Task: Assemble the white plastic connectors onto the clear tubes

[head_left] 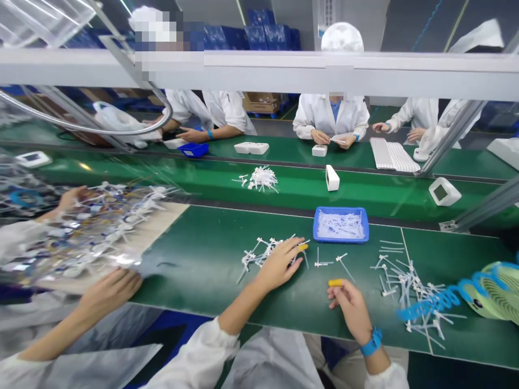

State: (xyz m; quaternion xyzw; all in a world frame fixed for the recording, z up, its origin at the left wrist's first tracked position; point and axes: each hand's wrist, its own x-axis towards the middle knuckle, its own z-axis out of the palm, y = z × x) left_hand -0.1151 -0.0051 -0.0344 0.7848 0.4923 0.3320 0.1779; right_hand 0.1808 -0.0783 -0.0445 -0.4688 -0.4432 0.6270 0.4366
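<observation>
My left hand reaches forward with fingers stretched flat, an orange finger cot on one fingertip. It rests on the edge of a small pile of white plastic T-shaped parts on the green mat. My right hand, with a blue wrist strap, lies nearer me. Its fingers are curled in, and an orange cot shows on one fingertip. I see nothing in it. A few loose white parts lie between my hands.
A blue tray of thin white pieces stands beyond my hands. More white parts lie to the right beside a green-blue fan. At my left, a co-worker's hands hold a clear bag of parts. Other workers sit across the conveyor.
</observation>
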